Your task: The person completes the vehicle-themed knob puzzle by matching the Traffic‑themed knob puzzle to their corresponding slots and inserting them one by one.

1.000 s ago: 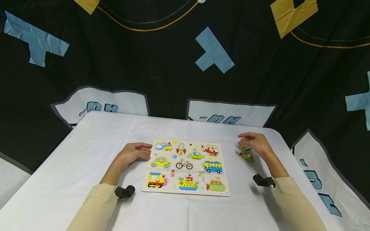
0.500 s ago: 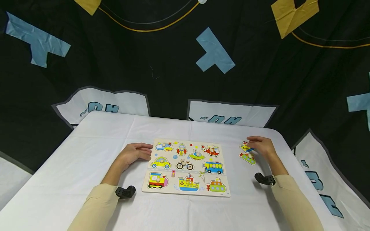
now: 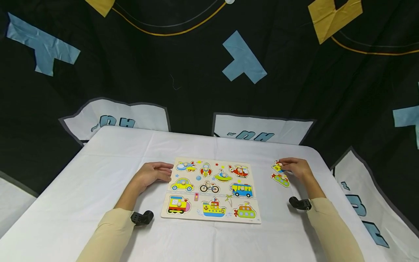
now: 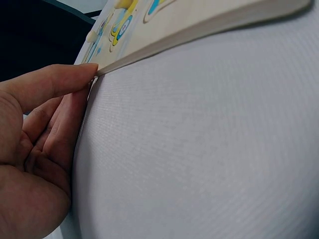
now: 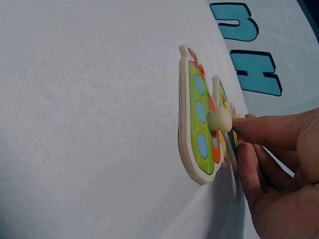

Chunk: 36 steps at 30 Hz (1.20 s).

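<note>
A wooden puzzle board (image 3: 211,190) printed with vehicles lies flat in the head view. My left hand (image 3: 150,175) rests at its left edge; in the left wrist view the thumb (image 4: 75,78) touches the board's corner and the fingers are loosely bent. To the right of the board lie two loose knobbed pieces: a ship puzzle piece (image 3: 276,166) and, nearer me, a green submarine puzzle piece (image 3: 280,179). Thumb and fingertips of my right hand (image 3: 297,169) pinch at the ship piece. In the right wrist view the submarine piece and its round knob partly hide that contact.
A white cloth (image 3: 183,238) covers the table. Black fabric (image 3: 183,91) with blue and yellow shapes hangs behind it. Black wrist cameras (image 3: 142,218) sit at both sleeves. Several knobs stand up from the board's pictures.
My right hand has moved slightly right, uncovering part of the ship piece, and then lowered to it. The left hand and the board stay where they were.
</note>
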### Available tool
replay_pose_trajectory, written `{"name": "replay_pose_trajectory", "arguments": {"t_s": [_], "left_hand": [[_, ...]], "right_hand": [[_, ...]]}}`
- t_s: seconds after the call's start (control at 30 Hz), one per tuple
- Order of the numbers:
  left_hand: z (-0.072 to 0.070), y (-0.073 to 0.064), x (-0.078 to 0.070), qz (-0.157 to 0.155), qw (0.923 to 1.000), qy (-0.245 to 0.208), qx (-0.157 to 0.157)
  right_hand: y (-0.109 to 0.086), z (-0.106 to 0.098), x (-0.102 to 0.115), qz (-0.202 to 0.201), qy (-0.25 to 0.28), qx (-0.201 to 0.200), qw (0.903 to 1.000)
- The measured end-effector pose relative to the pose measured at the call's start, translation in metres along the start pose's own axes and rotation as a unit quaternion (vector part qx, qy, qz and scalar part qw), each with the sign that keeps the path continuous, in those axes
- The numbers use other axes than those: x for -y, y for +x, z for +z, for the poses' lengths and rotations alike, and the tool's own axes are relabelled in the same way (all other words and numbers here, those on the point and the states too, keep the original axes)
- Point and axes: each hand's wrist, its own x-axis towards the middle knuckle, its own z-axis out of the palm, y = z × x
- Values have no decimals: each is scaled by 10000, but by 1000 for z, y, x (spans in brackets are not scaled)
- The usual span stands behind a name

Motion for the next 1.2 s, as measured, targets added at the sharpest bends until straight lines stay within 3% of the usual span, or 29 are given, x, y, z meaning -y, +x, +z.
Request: {"name": "replay_pose_trajectory", "arguments": {"t_s": [0.2,1.2], "left_hand": [[0,0,1,36,10000,-13,10],[0,-1,-1,49,10000,-47,51]], "right_hand": [[-3,2,1,-167,-246,-41,9995],[3,0,8,219,-527,-98,9983]]}}
